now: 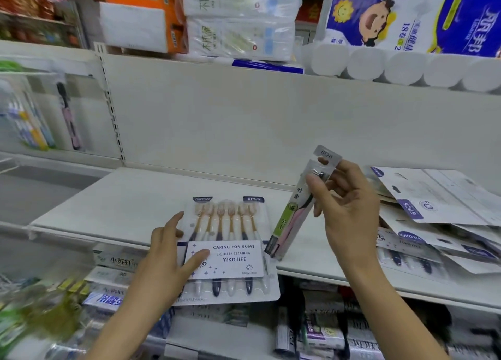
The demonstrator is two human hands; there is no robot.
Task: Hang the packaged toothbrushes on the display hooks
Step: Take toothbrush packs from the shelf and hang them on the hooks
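My right hand (348, 205) pinches a slim single-toothbrush pack (295, 210) near its top hang hole, holding it tilted above the shelf (122, 197). A flat six-piece toothbrush pack (230, 254) labelled YIKOJIFE lies at the shelf's front edge, overhanging it. My left hand (173, 251) grips that pack at its left side, thumb on the label. A loose pile of the same six-piece packs (433, 218) lies face down on the right of the shelf. Toothbrush packs (29, 121) hang at the far left; their hooks are blurred.
The white back panel (271, 121) rises behind the shelf. Paper-roll and tissue packs (406, 34) fill the shelf above. Boxed toothpaste and other goods (116, 262) sit on the shelf below.
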